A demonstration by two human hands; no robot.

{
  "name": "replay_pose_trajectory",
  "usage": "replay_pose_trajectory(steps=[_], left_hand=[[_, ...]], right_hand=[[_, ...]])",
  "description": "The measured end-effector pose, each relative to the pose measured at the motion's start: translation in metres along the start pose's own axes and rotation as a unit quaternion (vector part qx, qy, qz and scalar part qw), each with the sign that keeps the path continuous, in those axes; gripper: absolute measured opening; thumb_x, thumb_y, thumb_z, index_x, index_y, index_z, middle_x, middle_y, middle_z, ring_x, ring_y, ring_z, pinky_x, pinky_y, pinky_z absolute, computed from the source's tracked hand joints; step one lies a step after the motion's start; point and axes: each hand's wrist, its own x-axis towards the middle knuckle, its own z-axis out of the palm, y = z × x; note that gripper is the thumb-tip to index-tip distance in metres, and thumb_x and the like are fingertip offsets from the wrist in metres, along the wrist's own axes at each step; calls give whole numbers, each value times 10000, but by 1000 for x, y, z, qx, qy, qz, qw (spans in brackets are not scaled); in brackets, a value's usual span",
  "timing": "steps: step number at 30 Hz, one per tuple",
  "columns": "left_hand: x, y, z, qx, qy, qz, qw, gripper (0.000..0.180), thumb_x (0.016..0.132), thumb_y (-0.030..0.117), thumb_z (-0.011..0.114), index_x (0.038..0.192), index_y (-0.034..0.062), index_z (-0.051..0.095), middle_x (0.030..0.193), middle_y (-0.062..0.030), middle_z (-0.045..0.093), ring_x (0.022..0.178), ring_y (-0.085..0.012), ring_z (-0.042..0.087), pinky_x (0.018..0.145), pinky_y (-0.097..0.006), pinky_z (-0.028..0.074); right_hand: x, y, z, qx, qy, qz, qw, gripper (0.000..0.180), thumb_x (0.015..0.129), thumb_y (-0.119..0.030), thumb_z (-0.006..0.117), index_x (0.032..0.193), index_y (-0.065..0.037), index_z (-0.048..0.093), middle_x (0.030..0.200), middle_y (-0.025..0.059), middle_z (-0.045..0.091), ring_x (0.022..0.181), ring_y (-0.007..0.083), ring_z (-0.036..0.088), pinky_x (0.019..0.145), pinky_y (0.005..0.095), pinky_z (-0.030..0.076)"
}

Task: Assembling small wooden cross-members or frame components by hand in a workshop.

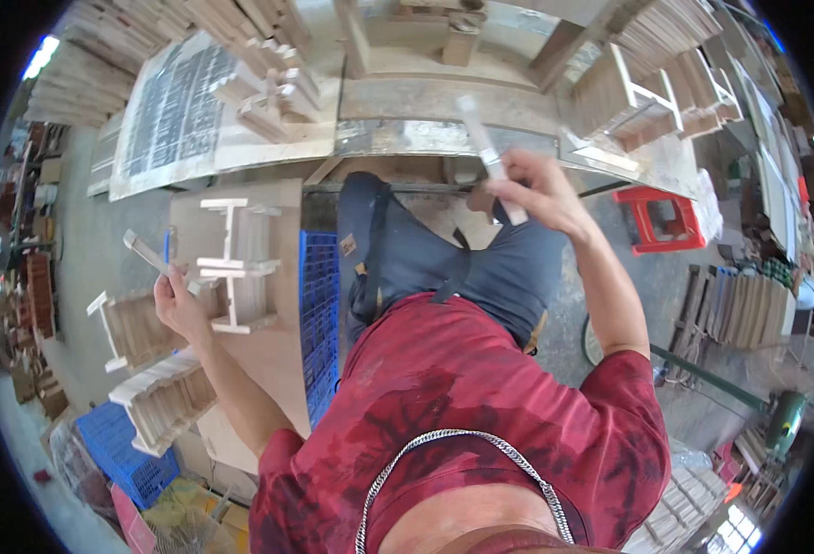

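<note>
My left hand [178,300] is out to the left, its fingers closed on a short pale wooden piece [145,251] that points up and left. A small blue thing stands beside those fingertips; whether I hold it too, I cannot tell. Just below and right of this hand are stacks of I-shaped wooden pieces [232,268] on a brown board [282,351]. My right hand [541,189] pinches a longer pale wooden strip [483,138] over my right knee. The strip is smeared by motion, and its far end reaches over the workbench edge [407,138].
Wooden stacks stand on the bench at left [269,92] and right [624,97]. A blue crate [319,323] is beside my left leg, another blue crate [130,452] at lower left. A red stool [661,222] stands right of my knees. More boards [744,309] lean farther right.
</note>
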Motion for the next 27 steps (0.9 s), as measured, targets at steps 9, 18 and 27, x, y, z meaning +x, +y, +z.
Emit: replay_pose_trajectory(steps=[9,18,27], left_hand=[[-153,186,89,-123,-371,329,860,270,801,143,814,1031,24,737,942,-172,725,922,-273,700,811,-360,533],[-135,193,183,-162,-624,81,760,282,918,267,739,992,-5,736,755,-30,691,611,-89,595,548,-264,450],[-124,184,194,-241,-679,-9,693,280,947,220,710,1046,-42,711,884,-108,740,793,-139,682,726,-280,538]], right_hand=[[22,20,85,88,-103,-53,989,239,883,-134,777,1063,-15,673,815,-2,681,752,65,613,639,245,487],[2,20,63,76,-51,18,996,289,899,-163,767,1100,21,671,822,13,688,725,63,594,642,248,478],[2,25,75,179,-31,-5,983,255,944,-124,697,1149,14,635,816,-16,653,691,50,551,609,233,450]])
